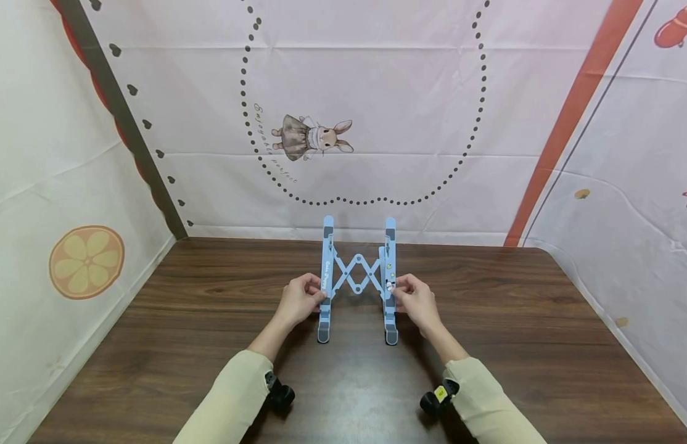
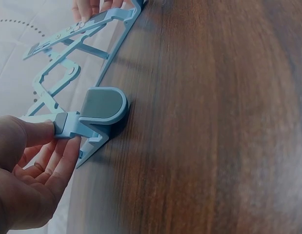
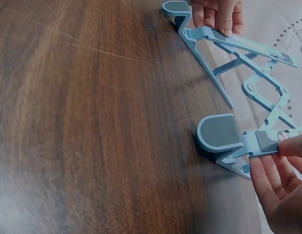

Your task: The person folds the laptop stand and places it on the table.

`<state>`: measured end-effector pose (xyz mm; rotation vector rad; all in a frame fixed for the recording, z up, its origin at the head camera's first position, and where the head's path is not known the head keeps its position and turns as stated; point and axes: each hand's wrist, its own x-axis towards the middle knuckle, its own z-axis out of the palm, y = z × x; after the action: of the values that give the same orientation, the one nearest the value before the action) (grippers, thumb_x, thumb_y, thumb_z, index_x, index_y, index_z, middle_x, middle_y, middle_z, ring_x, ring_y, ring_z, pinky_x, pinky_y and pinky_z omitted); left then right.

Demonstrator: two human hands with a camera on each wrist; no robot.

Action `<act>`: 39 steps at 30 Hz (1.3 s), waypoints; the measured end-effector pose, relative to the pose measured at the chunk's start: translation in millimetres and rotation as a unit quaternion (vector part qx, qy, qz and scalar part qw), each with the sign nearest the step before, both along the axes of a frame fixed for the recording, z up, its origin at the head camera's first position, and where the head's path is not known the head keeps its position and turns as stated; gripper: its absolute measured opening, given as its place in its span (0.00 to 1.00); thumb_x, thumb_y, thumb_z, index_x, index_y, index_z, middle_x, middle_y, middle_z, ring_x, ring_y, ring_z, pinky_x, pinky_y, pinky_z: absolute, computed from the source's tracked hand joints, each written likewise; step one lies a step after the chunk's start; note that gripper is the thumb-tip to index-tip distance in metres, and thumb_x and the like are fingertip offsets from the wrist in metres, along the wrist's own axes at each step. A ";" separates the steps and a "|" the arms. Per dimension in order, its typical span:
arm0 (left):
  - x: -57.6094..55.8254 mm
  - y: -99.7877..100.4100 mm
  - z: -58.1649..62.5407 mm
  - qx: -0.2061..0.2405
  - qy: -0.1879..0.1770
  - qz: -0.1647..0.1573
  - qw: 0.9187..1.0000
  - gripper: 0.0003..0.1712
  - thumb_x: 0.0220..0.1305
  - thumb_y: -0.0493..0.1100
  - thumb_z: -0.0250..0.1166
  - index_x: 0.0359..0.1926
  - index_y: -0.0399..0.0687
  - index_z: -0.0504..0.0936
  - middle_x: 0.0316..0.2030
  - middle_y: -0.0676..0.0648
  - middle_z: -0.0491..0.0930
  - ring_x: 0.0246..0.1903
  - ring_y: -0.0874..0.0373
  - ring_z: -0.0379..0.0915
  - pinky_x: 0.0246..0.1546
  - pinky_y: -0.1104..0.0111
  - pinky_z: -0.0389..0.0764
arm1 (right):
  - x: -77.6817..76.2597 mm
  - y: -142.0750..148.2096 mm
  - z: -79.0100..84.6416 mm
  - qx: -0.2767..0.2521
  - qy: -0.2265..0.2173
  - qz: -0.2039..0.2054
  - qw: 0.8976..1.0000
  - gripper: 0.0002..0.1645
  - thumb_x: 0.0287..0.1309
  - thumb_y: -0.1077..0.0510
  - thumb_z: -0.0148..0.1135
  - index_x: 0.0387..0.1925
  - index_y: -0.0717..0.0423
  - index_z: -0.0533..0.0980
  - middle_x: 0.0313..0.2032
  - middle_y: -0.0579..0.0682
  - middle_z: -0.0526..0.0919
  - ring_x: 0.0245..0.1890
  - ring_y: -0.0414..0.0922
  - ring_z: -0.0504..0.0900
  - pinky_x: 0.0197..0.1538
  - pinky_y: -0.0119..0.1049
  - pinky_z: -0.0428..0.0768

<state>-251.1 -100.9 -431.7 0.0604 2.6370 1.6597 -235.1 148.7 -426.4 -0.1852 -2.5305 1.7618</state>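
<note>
A light blue folding laptop stand [image 1: 358,273] stands spread on the table, its two side arms joined by a scissor lattice of crossed bars. My left hand [image 1: 301,298] pinches the left arm, thumb on top and fingers beneath, as the left wrist view shows near the grey pad [image 2: 105,104] of its front lip. The right arm is pinched the same way by my right hand [image 1: 417,301]; in the right wrist view the thumb lies beside a small cartoon print, close to that arm's front lip [image 3: 220,131]. Both arms slope up toward the back.
The brown wood-grain table [image 1: 210,345] extends around the stand. A pale printed cloth [image 1: 410,111] with a rabbit figure hangs behind its far edge, and similar cloths hang at both sides. Black wrist cameras [image 1: 280,394] sit at the cuffs of both light sleeves.
</note>
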 end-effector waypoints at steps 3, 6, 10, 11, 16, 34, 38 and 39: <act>0.0 1.2 0.0 0.002 -0.003 -0.001 1.000 0.08 0.57 0.31 0.62 0.39 0.40 0.76 0.28 0.44 0.79 0.23 0.56 0.78 0.24 0.69 0.82 | 0.3 -0.7 0.0 0.000 0.000 -0.001 1.000 0.09 0.57 0.63 0.58 0.41 0.59 0.76 0.33 0.54 0.76 0.28 0.45 0.79 0.33 0.37 0.83; 0.2 2.2 0.1 0.005 -0.004 0.000 1.000 0.08 0.57 0.31 0.62 0.39 0.40 0.76 0.27 0.44 0.79 0.22 0.57 0.77 0.24 0.69 0.81 | 0.8 -1.7 0.1 -0.002 0.001 -0.002 1.000 0.09 0.57 0.63 0.58 0.41 0.59 0.76 0.32 0.54 0.76 0.28 0.45 0.79 0.33 0.38 0.83; 0.6 3.7 -1.1 0.002 0.001 -0.002 1.000 0.08 0.57 0.32 0.62 0.39 0.40 0.76 0.27 0.44 0.80 0.21 0.57 0.77 0.24 0.69 0.81 | 0.7 -2.4 -1.4 -0.007 0.000 0.000 1.000 0.09 0.57 0.62 0.59 0.41 0.58 0.76 0.33 0.53 0.76 0.28 0.45 0.79 0.34 0.38 0.83; 0.6 4.1 -1.4 0.002 0.002 -0.003 1.000 0.08 0.57 0.32 0.62 0.39 0.40 0.76 0.27 0.44 0.80 0.21 0.57 0.77 0.24 0.69 0.81 | 0.6 -2.5 -1.8 -0.009 -0.001 -0.001 1.000 0.09 0.57 0.62 0.59 0.40 0.58 0.76 0.33 0.53 0.76 0.28 0.45 0.79 0.34 0.39 0.83; 0.5 6.5 -2.4 0.004 0.004 -0.004 1.000 0.08 0.56 0.32 0.63 0.39 0.40 0.76 0.27 0.45 0.79 0.21 0.57 0.77 0.23 0.69 0.81 | -0.1 -3.4 -3.5 -0.013 0.002 -0.003 1.000 0.08 0.57 0.62 0.59 0.40 0.58 0.76 0.32 0.53 0.76 0.28 0.44 0.79 0.34 0.39 0.83; -1.0 13.3 -0.9 0.007 -0.001 -0.008 1.000 0.08 0.57 0.32 0.62 0.39 0.40 0.76 0.28 0.44 0.80 0.22 0.57 0.77 0.23 0.69 0.81 | 0.3 -8.9 -0.8 -0.014 0.002 -0.003 1.000 0.08 0.57 0.62 0.59 0.40 0.58 0.76 0.32 0.53 0.77 0.29 0.47 0.80 0.32 0.36 0.83; -1.8 14.6 -1.4 0.007 -0.001 -0.009 1.000 0.08 0.57 0.32 0.63 0.39 0.41 0.76 0.28 0.44 0.80 0.23 0.56 0.78 0.23 0.69 0.81 | 0.4 -10.4 -0.6 -0.017 0.003 0.000 1.000 0.08 0.57 0.63 0.58 0.40 0.58 0.76 0.32 0.53 0.76 0.30 0.47 0.79 0.32 0.37 0.83; -1.7 14.8 -1.6 0.007 -0.002 -0.009 1.000 0.08 0.57 0.33 0.63 0.39 0.41 0.76 0.28 0.45 0.80 0.23 0.56 0.78 0.23 0.69 0.81 | 0.3 -10.9 -0.7 -0.018 0.003 0.001 1.000 0.08 0.57 0.63 0.58 0.39 0.58 0.76 0.32 0.53 0.76 0.30 0.47 0.79 0.32 0.37 0.83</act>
<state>-252.9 -86.0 -433.3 0.0817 2.6145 1.6700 -234.8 137.8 -427.1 -0.1794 -2.4966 1.8061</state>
